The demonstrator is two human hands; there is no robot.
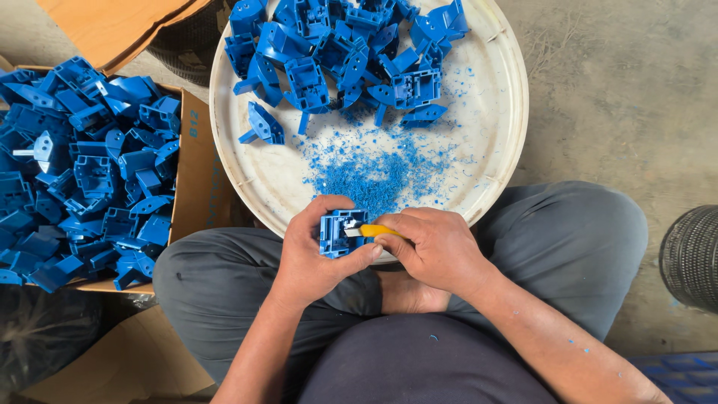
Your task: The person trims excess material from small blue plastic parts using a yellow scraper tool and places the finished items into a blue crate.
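Observation:
My left hand (310, 251) grips a blue plastic part (340, 232) just over the near rim of a round white tray (493, 135). My right hand (437, 247) holds a yellow-handled knife (374, 231), its blade tip touching the part. A heap of blue plastic parts (351, 52) lies on the tray's far side. A patch of blue shavings (381, 172) covers the tray's near middle. I sit cross-legged on the floor, the tray in front of my knees.
A cardboard box (196, 179) at left is full of blue parts (82, 164). More cardboard (127, 359) lies at lower left. A dark mesh basket (692, 258) stands at right. Concrete floor (621, 82) stretches to the right.

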